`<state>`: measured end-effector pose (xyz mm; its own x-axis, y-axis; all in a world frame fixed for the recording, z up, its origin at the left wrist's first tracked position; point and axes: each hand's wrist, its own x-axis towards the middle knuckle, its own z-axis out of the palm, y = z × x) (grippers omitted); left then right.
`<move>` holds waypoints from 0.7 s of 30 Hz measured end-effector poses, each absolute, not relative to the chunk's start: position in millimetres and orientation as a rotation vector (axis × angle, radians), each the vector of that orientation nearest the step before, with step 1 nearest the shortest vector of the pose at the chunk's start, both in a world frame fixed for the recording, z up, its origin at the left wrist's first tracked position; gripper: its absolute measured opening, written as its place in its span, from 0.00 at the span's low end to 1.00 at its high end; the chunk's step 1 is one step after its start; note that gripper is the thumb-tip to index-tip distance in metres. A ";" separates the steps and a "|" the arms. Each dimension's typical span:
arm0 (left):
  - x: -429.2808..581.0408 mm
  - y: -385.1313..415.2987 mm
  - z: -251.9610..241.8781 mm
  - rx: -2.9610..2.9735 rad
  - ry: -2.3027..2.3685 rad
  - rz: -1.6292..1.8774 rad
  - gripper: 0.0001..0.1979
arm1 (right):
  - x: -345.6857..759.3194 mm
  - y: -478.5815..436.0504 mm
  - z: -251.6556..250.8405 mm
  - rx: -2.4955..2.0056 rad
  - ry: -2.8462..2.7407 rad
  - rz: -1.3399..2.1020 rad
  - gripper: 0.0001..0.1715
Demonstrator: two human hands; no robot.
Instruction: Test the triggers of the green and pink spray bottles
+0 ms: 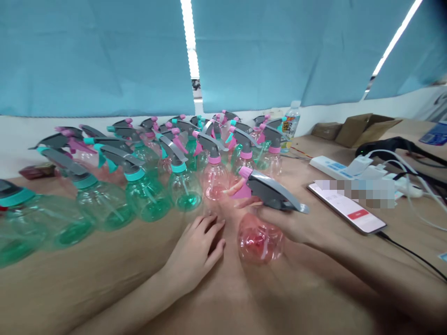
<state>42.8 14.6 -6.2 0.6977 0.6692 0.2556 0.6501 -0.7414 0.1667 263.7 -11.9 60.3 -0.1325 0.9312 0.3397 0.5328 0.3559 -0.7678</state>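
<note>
My right hand is wrapped round the neck of a spray bottle with a clear reddish body. This bottle's grey spray head has a pink nozzle and trigger, and points left. Its base stands on or just above the table; I cannot tell which. My left hand lies palm down on the table, left of that bottle, its fingers loosely spread and holding nothing. Just beyond it are a green spray bottle with a turquoise collar and a pink one with a pink collar.
Several more green and pink spray bottles crowd the table's left and back. A drink bottle stands behind them. To the right are a phone on a cable, a white power strip with chargers, and an opened cardboard box.
</note>
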 end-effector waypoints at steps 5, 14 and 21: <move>44.1 14.7 -5.7 2.828 1.108 0.470 0.17 | 256.8 -16.0 72.9 -1.419 -1.689 0.628 0.06; 43.7 15.8 -5.7 2.822 1.061 0.496 0.16 | 257.2 -19.8 67.5 -1.342 -1.716 0.736 0.16; 44.2 16.4 -6.8 2.857 1.082 0.497 0.16 | 280.7 -39.1 51.9 -1.351 -1.795 0.549 0.18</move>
